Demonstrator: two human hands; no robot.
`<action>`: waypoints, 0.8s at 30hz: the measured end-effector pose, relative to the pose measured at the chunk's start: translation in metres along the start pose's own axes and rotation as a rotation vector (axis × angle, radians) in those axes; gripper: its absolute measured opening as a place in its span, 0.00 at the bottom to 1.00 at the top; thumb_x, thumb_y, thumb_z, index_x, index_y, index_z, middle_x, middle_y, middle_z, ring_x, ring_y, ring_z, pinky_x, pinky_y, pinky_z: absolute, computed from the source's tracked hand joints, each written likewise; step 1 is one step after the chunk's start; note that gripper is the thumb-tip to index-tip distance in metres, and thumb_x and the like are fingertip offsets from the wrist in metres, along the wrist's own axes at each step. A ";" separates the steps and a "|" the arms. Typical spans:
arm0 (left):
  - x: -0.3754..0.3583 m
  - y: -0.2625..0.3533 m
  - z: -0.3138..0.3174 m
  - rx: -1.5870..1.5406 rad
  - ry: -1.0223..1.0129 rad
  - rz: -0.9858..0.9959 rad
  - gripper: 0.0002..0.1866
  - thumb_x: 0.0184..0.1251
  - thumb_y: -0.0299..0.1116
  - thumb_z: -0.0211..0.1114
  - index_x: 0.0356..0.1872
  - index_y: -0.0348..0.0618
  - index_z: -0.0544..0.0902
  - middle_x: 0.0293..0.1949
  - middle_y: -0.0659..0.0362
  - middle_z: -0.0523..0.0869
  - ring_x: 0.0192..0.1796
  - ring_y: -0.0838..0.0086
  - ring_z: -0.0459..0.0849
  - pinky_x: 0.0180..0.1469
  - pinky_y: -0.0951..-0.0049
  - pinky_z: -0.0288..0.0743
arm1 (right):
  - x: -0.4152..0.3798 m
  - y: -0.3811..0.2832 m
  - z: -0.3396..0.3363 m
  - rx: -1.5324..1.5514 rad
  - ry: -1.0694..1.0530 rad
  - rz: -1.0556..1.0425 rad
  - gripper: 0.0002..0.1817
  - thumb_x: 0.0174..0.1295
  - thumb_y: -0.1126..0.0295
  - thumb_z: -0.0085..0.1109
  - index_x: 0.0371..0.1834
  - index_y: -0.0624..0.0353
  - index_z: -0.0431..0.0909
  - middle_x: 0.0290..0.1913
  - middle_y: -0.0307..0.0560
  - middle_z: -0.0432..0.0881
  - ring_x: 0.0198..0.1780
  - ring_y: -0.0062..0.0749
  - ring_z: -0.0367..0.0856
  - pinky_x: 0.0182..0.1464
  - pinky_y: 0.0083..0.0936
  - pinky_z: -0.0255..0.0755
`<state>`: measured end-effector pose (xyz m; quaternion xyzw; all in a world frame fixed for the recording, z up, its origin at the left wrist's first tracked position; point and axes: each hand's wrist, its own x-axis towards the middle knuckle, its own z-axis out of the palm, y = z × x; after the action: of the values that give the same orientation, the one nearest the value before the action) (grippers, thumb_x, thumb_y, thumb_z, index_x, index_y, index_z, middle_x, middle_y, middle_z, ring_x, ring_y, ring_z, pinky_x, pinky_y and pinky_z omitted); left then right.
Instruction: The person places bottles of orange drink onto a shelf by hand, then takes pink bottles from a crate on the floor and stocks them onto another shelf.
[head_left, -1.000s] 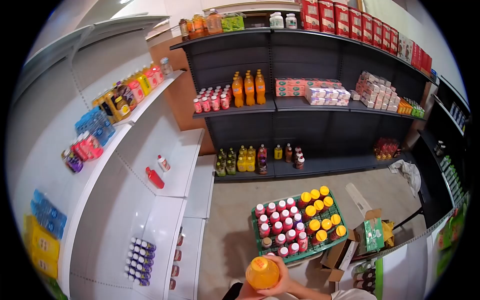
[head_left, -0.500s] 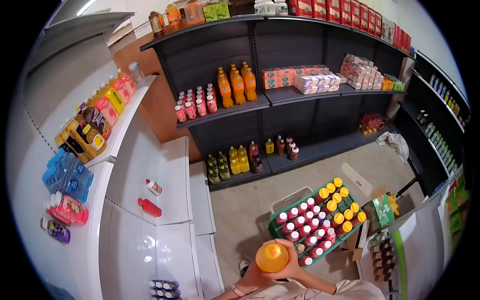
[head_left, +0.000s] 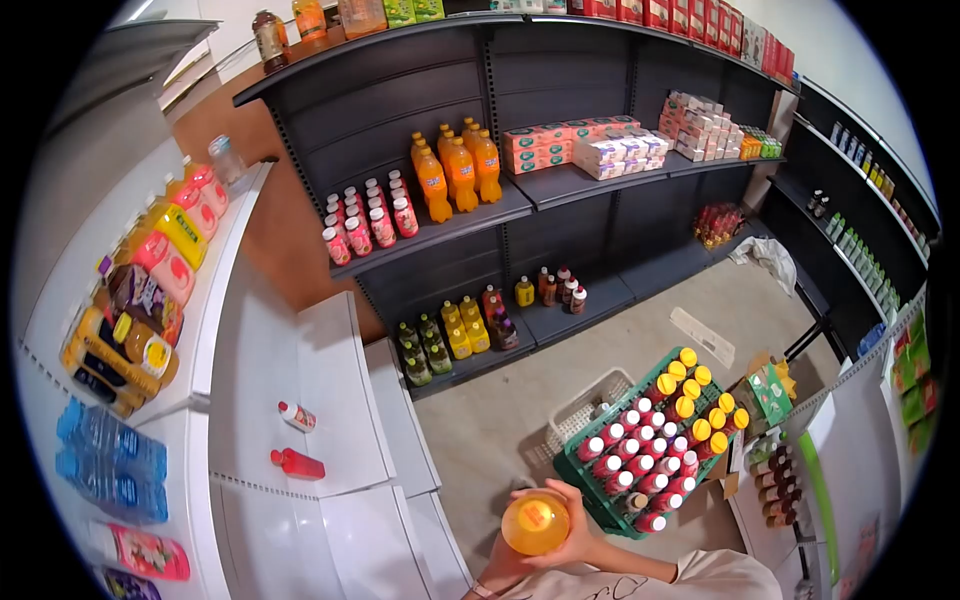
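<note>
Between both hands' fingers (head_left: pixel 575 520) sits the orange bottle (head_left: pixel 535 523), clamped tight.

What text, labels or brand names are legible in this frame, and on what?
None can be read.
Orange bottle held in both hands, right hand and left hand: no label shows.
Green crate of bottles: only caps show.
Pink boxes on the dark shelf: print too small.
Red boxes on top: blurred.
Bottles on the white shelf: labels blurred.
</note>
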<state>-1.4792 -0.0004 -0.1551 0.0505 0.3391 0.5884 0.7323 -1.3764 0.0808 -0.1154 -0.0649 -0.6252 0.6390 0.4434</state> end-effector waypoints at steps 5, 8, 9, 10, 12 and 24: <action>0.034 0.052 -0.015 0.037 0.031 0.024 0.26 0.69 0.45 0.52 0.61 0.38 0.70 0.60 0.50 0.75 0.62 0.61 0.73 0.68 0.60 0.62 | 0.025 0.060 -0.002 -0.107 0.079 0.011 0.64 0.38 0.69 0.82 0.72 0.51 0.39 0.66 0.67 0.62 0.62 0.50 0.73 0.64 0.43 0.66; 0.058 0.094 -0.017 0.053 0.050 0.047 0.25 0.70 0.44 0.50 0.62 0.37 0.70 0.60 0.50 0.75 0.63 0.61 0.73 0.69 0.60 0.61 | 0.062 0.086 -0.004 -0.228 0.153 0.157 0.57 0.38 0.69 0.82 0.70 0.56 0.48 0.63 0.56 0.66 0.63 0.39 0.70 0.64 0.35 0.65; 0.066 0.109 -0.016 0.053 0.056 0.049 0.25 0.71 0.44 0.50 0.62 0.37 0.70 0.61 0.50 0.75 0.63 0.61 0.73 0.69 0.60 0.61 | 0.076 0.090 -0.005 -0.290 0.182 0.237 0.55 0.39 0.69 0.81 0.69 0.58 0.50 0.62 0.54 0.67 0.63 0.37 0.70 0.63 0.34 0.64; 0.072 0.124 -0.016 0.043 0.067 0.046 0.25 0.71 0.44 0.50 0.62 0.37 0.70 0.61 0.50 0.75 0.63 0.61 0.73 0.69 0.60 0.61 | 0.092 0.097 -0.004 -0.159 0.241 0.327 0.52 0.40 0.68 0.80 0.67 0.60 0.53 0.59 0.50 0.69 0.62 0.36 0.70 0.62 0.33 0.65; 0.090 0.155 -0.012 -0.052 0.076 0.014 0.25 0.72 0.44 0.49 0.62 0.37 0.70 0.61 0.49 0.75 0.64 0.61 0.73 0.70 0.60 0.61 | 0.133 0.105 -0.005 -0.052 0.312 0.297 0.52 0.40 0.69 0.80 0.67 0.59 0.53 0.58 0.49 0.69 0.62 0.35 0.70 0.62 0.33 0.66; 0.256 0.239 -0.044 -0.790 -0.428 -0.252 0.29 0.68 0.50 0.49 0.64 0.42 0.70 0.64 0.52 0.74 0.66 0.61 0.70 0.71 0.59 0.57 | 0.269 0.149 -0.062 -0.072 0.460 0.222 0.52 0.40 0.71 0.80 0.65 0.58 0.51 0.59 0.49 0.67 0.62 0.35 0.70 0.64 0.34 0.65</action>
<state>-1.6818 0.2867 -0.1877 -0.1537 -0.0661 0.5553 0.8147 -1.5704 0.3274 -0.1290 -0.2923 -0.5192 0.6296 0.4986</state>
